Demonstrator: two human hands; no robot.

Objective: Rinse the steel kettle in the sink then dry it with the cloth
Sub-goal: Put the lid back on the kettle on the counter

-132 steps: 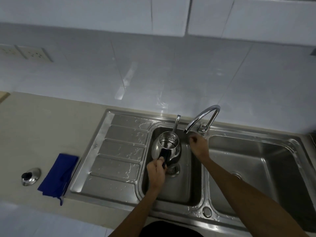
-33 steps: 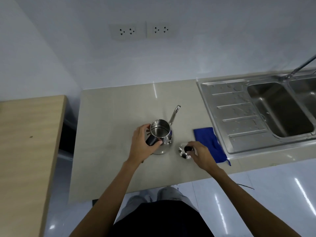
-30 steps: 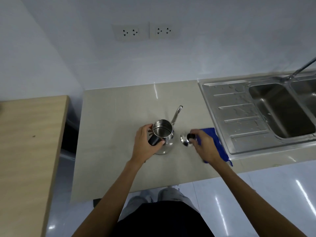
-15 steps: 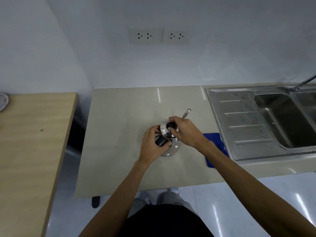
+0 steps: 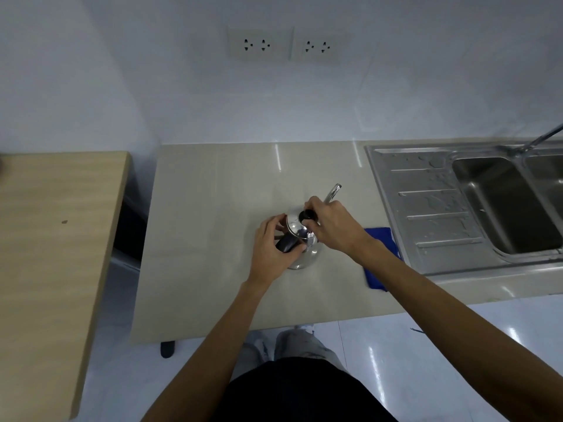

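Steel kettle [image 5: 304, 254] upright on beige countertop [image 5: 213, 239], roughly mid-counter, well left of the sink [image 5: 499, 205]; thin curved spout [image 5: 332, 191] rising at the far side, toward the wall. Left hand [image 5: 275, 248] wrapped around the kettle's black handle [image 5: 285, 244] at the near-left side, fingers closed on it. Right hand [image 5: 330, 226] over the kettle's top, fingers pinching the black knob [image 5: 307, 215] of the steel lid [image 5: 297, 228]; lid at the kettle's mouth, tilted or fully seated cannot be told. Blue cloth [image 5: 380, 257] flat on the counter just right of the kettle, partly hidden under the right forearm, its far corner close to the sink's edge; not touching the kettle. Drainboard [image 5: 426, 208] showing water droplets; basin dark and set deeper to the right; tap [image 5: 545, 138] only partly in view at the right edge. Two wall sockets [image 5: 286, 45] above the counter; wooden table [image 5: 54, 239] to the left, apart from the counter by a gap.
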